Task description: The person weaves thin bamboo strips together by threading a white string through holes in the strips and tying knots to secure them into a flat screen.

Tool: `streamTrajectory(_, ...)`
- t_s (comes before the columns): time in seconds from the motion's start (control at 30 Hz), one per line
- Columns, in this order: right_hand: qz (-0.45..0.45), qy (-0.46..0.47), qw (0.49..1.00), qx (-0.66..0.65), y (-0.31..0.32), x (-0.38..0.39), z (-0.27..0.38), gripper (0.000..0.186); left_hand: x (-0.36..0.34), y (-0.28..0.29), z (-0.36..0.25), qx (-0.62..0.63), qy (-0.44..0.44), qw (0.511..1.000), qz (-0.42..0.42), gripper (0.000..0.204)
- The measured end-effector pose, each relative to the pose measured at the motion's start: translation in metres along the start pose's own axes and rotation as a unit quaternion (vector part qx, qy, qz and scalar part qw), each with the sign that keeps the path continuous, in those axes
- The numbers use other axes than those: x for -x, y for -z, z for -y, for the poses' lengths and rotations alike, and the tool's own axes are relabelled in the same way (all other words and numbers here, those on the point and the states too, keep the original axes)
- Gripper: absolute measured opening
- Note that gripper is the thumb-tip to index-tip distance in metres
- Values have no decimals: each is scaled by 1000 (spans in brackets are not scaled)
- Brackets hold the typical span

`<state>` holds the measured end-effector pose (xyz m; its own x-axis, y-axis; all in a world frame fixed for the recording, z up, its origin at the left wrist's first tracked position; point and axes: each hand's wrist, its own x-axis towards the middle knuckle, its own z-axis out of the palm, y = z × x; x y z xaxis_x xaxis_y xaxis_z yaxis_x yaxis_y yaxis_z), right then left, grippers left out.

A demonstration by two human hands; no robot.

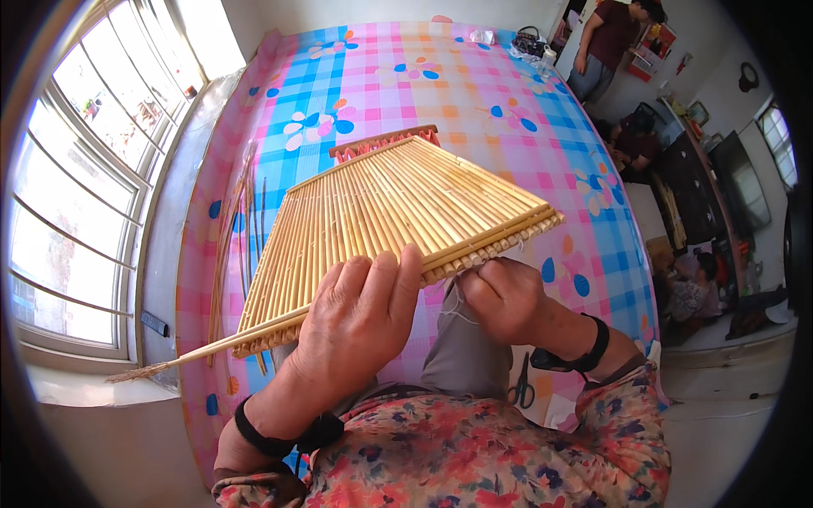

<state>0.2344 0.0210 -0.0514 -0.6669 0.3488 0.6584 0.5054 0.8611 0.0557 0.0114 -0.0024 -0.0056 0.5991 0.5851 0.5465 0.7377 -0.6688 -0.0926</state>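
A panel of pale yellow reed stalks (pixel 389 203), laid side by side, slants across my lap. Along its near edge runs a crosswise stalk (pixel 207 347) whose frayed end sticks out to the left. My left hand (pixel 360 309) is closed over this edge, fingers on top and the thumb hidden beneath. Just below the edge, farther right, my right hand (pixel 508 296) is closed in a pinch. White thread (pixel 459 315) loops down beside its fingers; their tips are partly hidden. Pink-red pleated trim (pixel 385 146) with a brown bar shows at the panel's far end.
A checked, flowered sheet (pixel 415 106) spreads under everything. Loose thin stalks (pixel 227 245) lie to the left, near the barred window. Black scissors (pixel 522 391) rest beside my right thigh. A dark bag (pixel 529 44) sits at the far right corner. Several people are at the right.
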Motion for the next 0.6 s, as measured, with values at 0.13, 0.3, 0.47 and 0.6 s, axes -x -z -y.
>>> streamTrajectory(0.13, -10, -10, 999, 28, 4, -9, 2, 13, 11, -8, -1, 25, 21, 999, -9, 37)
streamTrajectory(0.3, 83, 49, 986, 136, 21, -21, 5, 13, 9, -2, -8, 49, 70, 996, 26, 38)
streamTrajectory(0.47, 80, 56, 989, 109, 18, -17, 1, 12, 10, -5, -7, 54, 68, 996, -3, 38)
streamTrajectory(0.6, 37, 32, 997, 54, 8, -3, -2, 12, 10, 1, -5, 13, 21, 1000, 0, 28)
